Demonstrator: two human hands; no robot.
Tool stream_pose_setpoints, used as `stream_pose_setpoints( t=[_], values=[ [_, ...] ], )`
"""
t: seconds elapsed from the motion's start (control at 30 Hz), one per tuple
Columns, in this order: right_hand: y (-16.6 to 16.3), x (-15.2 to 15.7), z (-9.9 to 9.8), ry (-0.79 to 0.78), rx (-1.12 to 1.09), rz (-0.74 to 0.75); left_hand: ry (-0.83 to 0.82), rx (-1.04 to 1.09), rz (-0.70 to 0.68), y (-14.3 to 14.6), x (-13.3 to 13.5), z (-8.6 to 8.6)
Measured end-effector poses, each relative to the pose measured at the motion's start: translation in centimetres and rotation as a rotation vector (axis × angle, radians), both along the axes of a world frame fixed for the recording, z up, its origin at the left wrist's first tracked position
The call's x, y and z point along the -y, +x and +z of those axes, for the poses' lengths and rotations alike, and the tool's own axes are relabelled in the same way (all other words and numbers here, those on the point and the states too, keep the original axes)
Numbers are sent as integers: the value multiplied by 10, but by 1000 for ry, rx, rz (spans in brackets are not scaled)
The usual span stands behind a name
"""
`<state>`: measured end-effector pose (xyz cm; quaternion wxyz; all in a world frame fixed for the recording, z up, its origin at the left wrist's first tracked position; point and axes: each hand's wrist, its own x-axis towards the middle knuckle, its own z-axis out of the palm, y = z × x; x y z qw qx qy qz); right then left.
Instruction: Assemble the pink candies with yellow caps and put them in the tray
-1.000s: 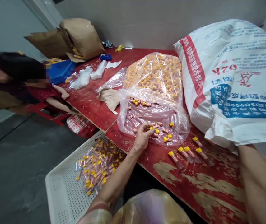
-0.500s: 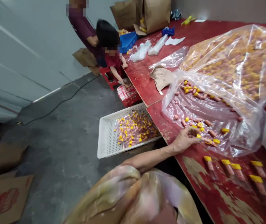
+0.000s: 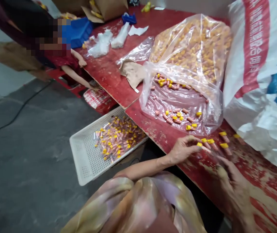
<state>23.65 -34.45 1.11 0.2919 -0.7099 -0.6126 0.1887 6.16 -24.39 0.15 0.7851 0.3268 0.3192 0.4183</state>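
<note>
My left hand (image 3: 183, 151) pinches a small tube with a yellow cap (image 3: 199, 144) and pink contents, above the front edge of the red table. Facing it, my right hand (image 3: 234, 186) has its fingertips closed on what looks like a clear plastic sleeve, near the tube's far end; its exact outline is blurred. Just beyond my hands, several yellow-capped tubes (image 3: 212, 144) lie on the table. Farther back, a large clear bag (image 3: 189, 45) bulges with pink and yellow pieces. More loose pieces (image 3: 177, 116) are scattered on its open mouth.
A white perforated basket (image 3: 80, 161) with many capped tubes stands below the table edge. White printed sack (image 3: 257, 106) leans at right. Across the red table (image 3: 111, 69) lie brown paper (image 3: 132, 72), clear plastic bags (image 3: 101, 43) and a blue tray (image 3: 78, 32). Two people are at left.
My left hand has left the pieces on the bag and come nearer with a tube. My right hand has entered view. The camera has turned right, revealing the printed sack.
</note>
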Motion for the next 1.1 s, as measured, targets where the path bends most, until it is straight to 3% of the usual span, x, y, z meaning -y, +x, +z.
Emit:
stream_pose_setpoints(
  t=[0.13, 0.3, 0.5, 0.67, 0.87, 0.97, 1.1],
  values=[
    [-11, -12, -19, 3, -111, 12, 121, -137, 58, 8, 16, -4],
    [-22, -21, -36, 61, -54, 26, 270, -371, 157, 5, 25, -7],
    [-40, -14, -38, 131, 36, -120, 396, -507, 117, 2, 37, -1],
    [-52, -25, -26, 159, -36, -177, 499, -505, 103, 3, 24, 3],
    [-34, -30, -25, 161, 48, -74, 697, -519, -18, 4, -4, 1],
    [-18, -22, -34, 207, 185, -143, 740, -605, 82, -7, -6, 0],
    [-14, -9, -46, 266, 332, -40, 743, -756, 152, -23, 5, -5]
  ],
)
